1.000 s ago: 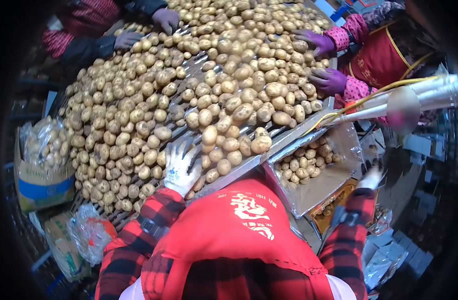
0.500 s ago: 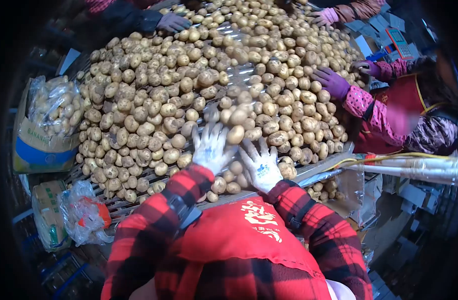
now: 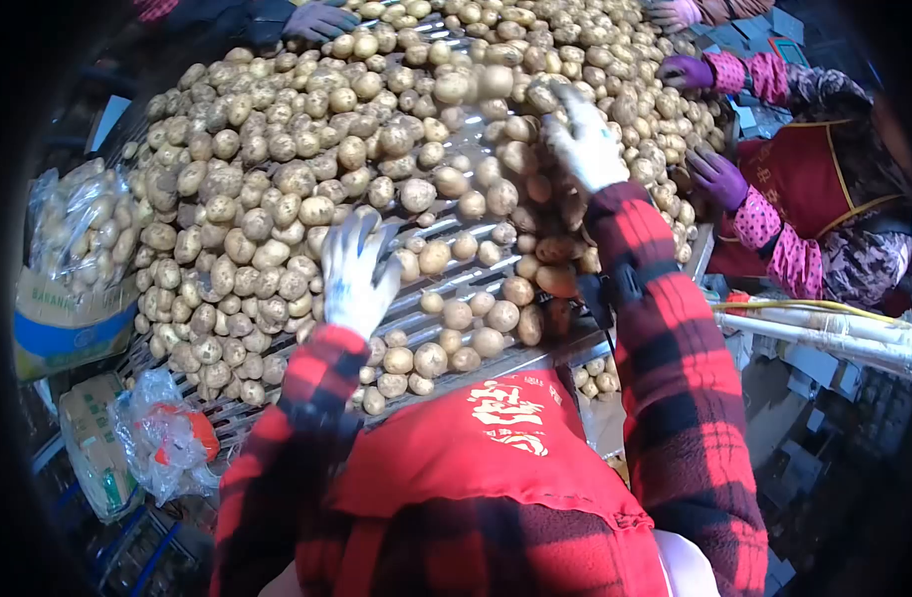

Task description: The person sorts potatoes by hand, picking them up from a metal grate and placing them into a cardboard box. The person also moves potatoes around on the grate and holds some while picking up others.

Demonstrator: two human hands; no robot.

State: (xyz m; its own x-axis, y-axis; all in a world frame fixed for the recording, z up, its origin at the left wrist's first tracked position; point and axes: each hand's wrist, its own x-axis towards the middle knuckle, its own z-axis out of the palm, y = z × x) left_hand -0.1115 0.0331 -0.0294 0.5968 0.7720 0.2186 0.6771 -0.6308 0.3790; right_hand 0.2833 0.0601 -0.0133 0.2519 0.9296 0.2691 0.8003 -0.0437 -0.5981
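Many potatoes (image 3: 267, 214) lie heaped over a slatted metal table (image 3: 413, 305). My left hand (image 3: 358, 276), in a white glove, rests palm down with fingers apart against the left part of the heap, just left of a stretch of bare slats. Farther out and to the right, my right hand (image 3: 583, 137), gloved too, reaches over the heap with its fingers spread and touches potatoes at its fingertips. Neither hand is closed round a potato. Several potatoes between and beyond my hands are blurred.
A co-worker's purple-gloved hands (image 3: 717, 180) are at the right edge of the heap. Other gloved hands (image 3: 319, 20) show at the far side. At left stand a box with bagged potatoes (image 3: 78, 313) and crumpled plastic (image 3: 167, 433). A wrapped rail (image 3: 824, 336) runs right.
My right hand has moved forward and right across the heap; my left hand has shifted left. More slats show between them. The co-worker's purple-gloved hands have moved apart.
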